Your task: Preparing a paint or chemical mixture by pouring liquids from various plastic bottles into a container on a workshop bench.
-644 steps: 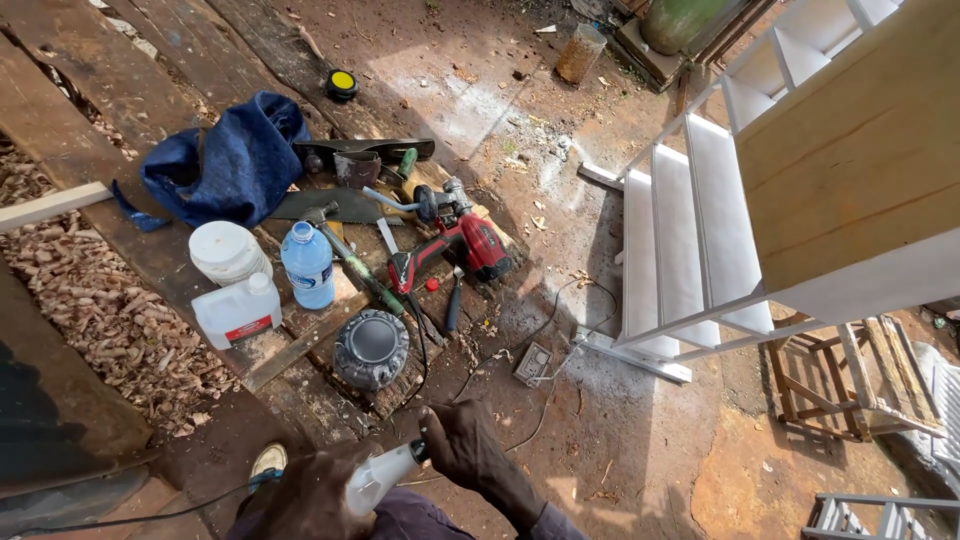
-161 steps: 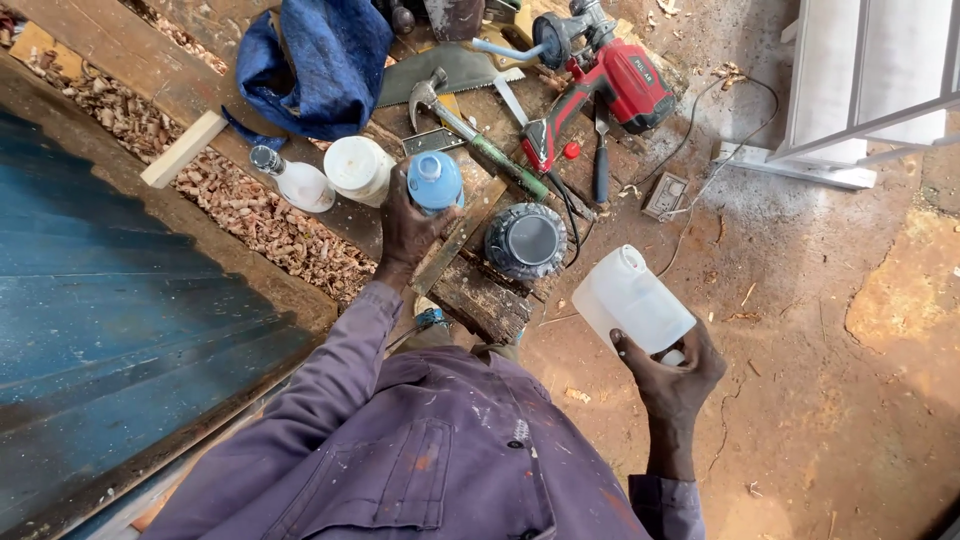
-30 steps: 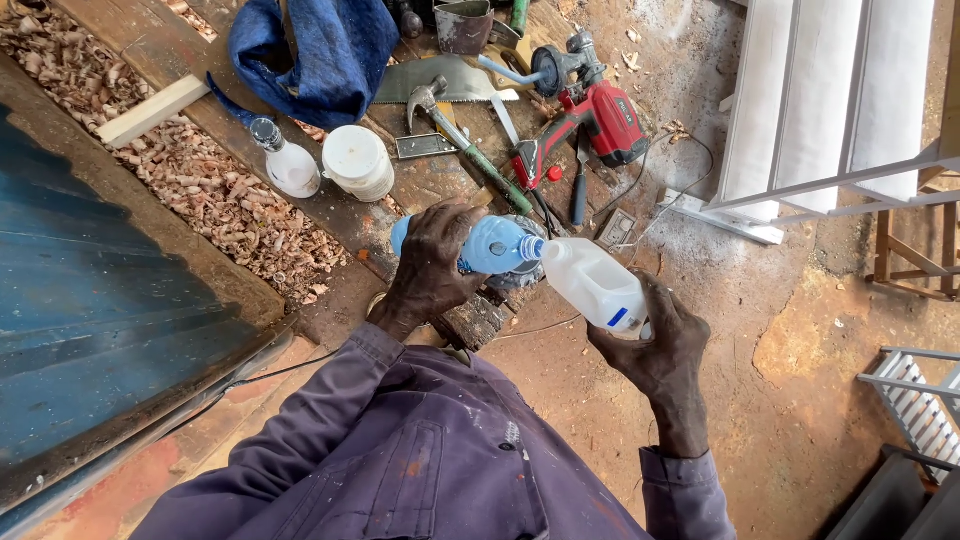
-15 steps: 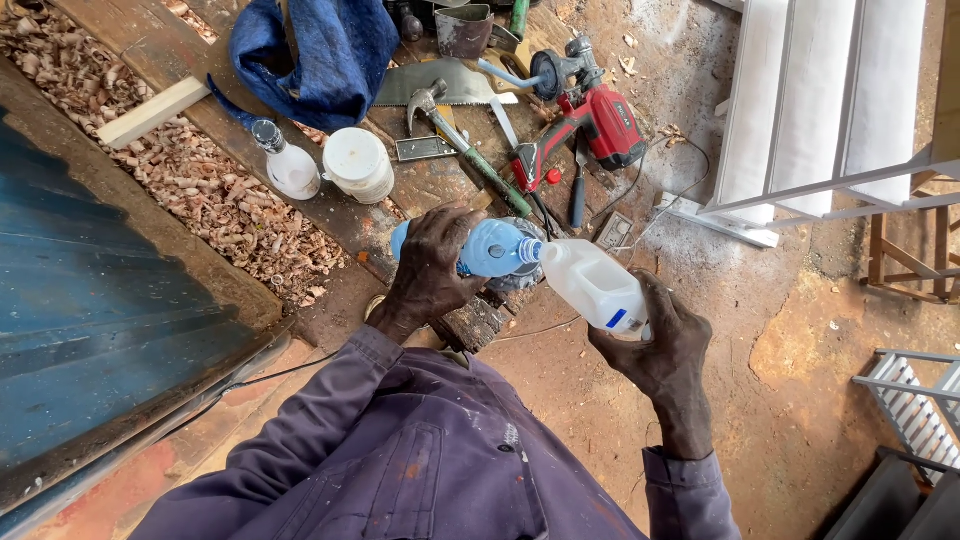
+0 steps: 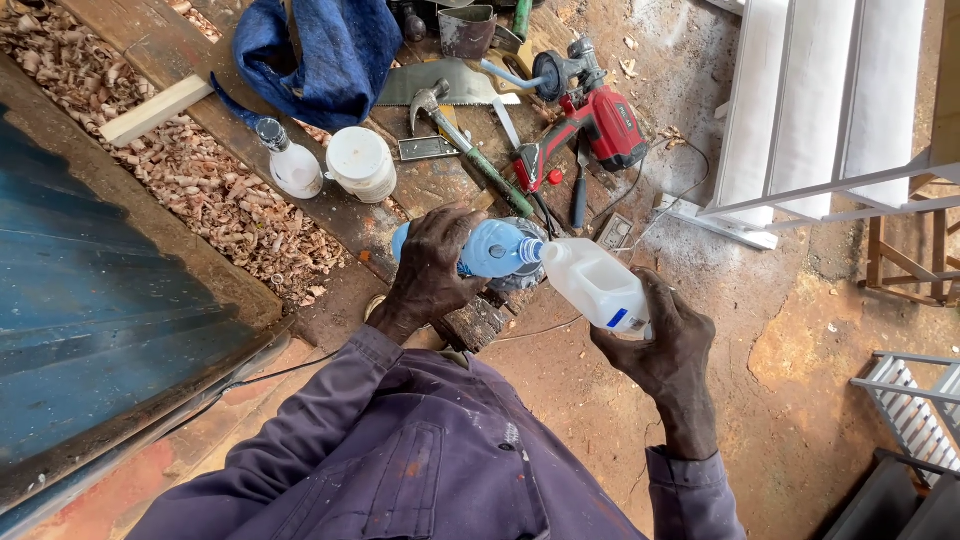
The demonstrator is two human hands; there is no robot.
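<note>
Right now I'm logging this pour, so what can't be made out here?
- Blue bottle: body hidden by left hand, head view.
- White jug: base covered by right hand; contents not visible.
- Liquid flow: too small.

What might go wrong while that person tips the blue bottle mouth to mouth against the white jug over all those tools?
1. The blue bottle in the left hand meets the white jug at two narrow openings, held in mid-air; a small wobble could probably spill liquid.
2. Any spill would likely land near the red power tool and its cable on the ground.
3. The right hand supports the jug from below only, so it may slip.
</note>
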